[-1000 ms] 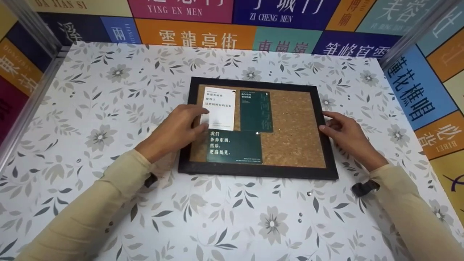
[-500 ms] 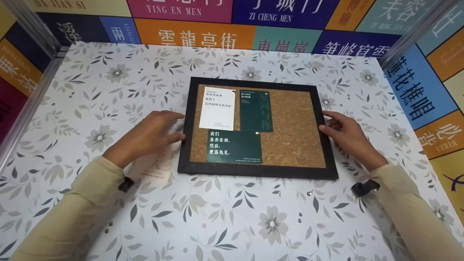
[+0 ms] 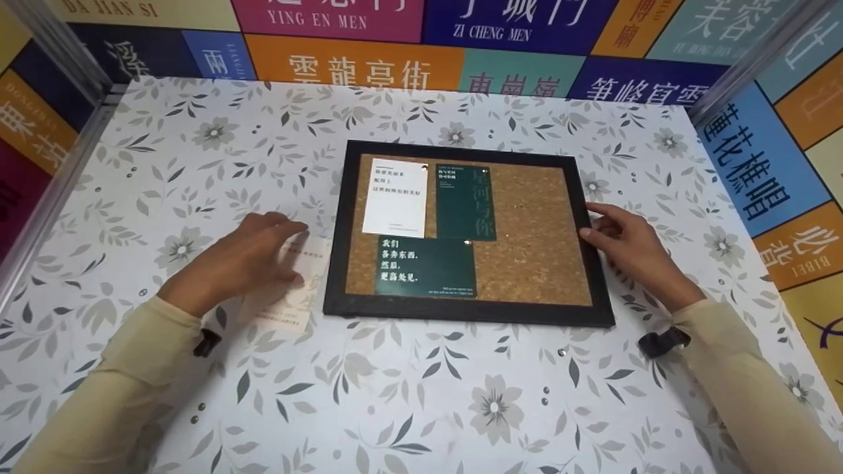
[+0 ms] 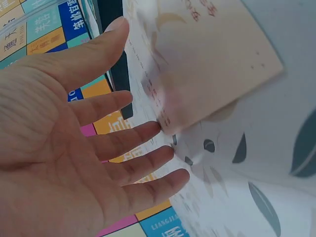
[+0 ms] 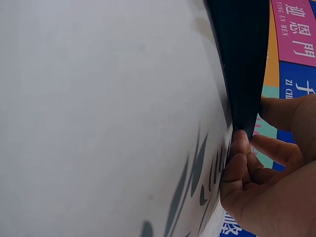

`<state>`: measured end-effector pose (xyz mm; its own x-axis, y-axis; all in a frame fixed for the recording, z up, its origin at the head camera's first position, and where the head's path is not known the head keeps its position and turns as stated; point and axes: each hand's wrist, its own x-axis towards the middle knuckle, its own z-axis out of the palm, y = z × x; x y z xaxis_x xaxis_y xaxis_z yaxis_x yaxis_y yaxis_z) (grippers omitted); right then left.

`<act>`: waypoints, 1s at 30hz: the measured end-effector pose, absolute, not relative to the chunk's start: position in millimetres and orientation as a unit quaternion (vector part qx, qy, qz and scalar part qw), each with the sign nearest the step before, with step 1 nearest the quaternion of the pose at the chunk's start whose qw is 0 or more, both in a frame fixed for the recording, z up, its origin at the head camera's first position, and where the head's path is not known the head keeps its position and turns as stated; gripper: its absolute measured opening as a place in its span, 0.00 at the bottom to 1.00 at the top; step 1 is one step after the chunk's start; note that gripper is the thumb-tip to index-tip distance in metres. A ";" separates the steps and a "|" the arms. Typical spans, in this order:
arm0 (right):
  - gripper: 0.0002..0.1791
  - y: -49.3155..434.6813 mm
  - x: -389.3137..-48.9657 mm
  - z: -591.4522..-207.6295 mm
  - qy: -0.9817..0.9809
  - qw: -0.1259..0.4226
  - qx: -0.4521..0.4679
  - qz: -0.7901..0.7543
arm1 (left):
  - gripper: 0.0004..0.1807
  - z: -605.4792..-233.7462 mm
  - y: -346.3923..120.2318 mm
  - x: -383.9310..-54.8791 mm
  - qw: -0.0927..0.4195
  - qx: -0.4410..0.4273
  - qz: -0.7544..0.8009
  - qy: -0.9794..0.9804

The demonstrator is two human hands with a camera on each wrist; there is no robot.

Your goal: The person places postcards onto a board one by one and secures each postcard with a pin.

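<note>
My left hand (image 3: 230, 263) hovers over a cream card (image 3: 283, 317) with reddish print, fingers spread and holding nothing. In the left wrist view its fingertips are right beside the edge of the card (image 4: 222, 64). A cork board in a black frame (image 3: 467, 313) lies on the table. My right hand (image 3: 625, 247) holds the frame's right side, thumb on the edge and other fingers curled low against it. On the cork are a white card (image 3: 393, 210) at upper left, a dark green card (image 3: 464, 204) beside it, and another green card (image 3: 428, 280) below, each with a pin at its upper right corner.
The table (image 3: 395, 408) wears a white floral cover. A small shiny pin (image 3: 562, 352) lies in front of the board's right corner. Colourful lettered panels (image 3: 359, 66) stand along the back and both sides.
My left hand has moved left, off the white card and past the frame's left edge, to above the cream card. The right hand and the board have stayed put.
</note>
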<state>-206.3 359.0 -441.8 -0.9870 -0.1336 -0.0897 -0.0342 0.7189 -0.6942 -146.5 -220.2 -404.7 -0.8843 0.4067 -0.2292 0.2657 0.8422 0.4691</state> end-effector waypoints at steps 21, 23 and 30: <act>0.33 359.2 -203.1 -439.9 0.924 0.061 -0.056 -0.373 | 0.36 -410.0 -230.8 -140.2 0.137 0.160 0.203 0.956; 0.33 358.7 -203.0 -439.5 0.924 0.060 -0.056 -0.374 | 0.35 -410.7 -231.4 -140.4 0.136 0.158 0.206 0.956; 0.33 356.6 -203.5 -438.9 0.924 0.059 -0.053 -0.375 | 0.40 -411.5 -234.4 -141.3 0.139 0.155 0.206 0.956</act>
